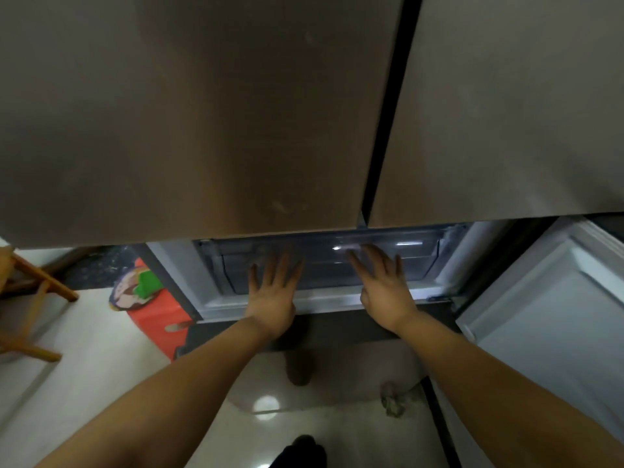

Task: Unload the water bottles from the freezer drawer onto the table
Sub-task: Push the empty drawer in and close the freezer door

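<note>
Head view, looking down the fridge front. Translucent grey plastic freezer drawer [324,265] sits in the open lower compartment, under the two closed brown-grey upper doors [202,113]. Both hands lie against the drawer front. Left hand [273,292]: fingers straight and spread, flat on the left-centre of the drawer face, gripping nothing. Right hand [385,292]: fingers straight, slightly fanned, angled up and left, flat on the right-centre of the face, gripping nothing. Fingertips of both are somewhat blurred.

Drawer contents: cannot tell; the front is cloudy with glare streaks, and no bottle shape is resolved behind it.

Writing: none legible anywhere. A red bag with a green and cartoon-like print [152,298] stands on the floor left of the compartment; print unreadable.

White inner face of the open lower door [547,315] at right. Wooden furniture legs [37,298] at far left on the pale glossy floor [84,383].
</note>
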